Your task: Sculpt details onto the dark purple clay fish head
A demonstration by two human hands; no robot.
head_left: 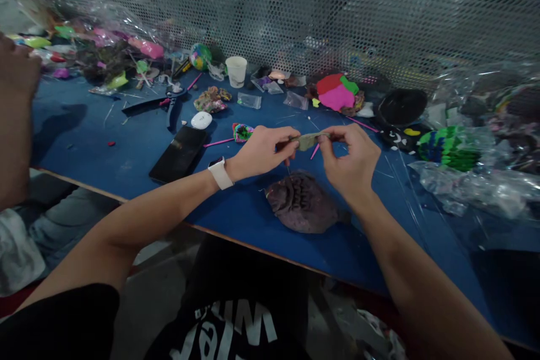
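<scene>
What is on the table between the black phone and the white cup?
In the head view, a small white oval object lies between the black phone and the white cup; beyond it sits a multicoloured clay lump.

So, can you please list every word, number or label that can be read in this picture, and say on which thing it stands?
"WIL": large white letters on the black shirt, seen upside down and cut off, so this reading is uncertain.
A second row of white letters below it: partly cut off, not readable.
Black phone, white cup, white watch: no readable text.
Plastic bags: any print is too blurred to read.
</scene>
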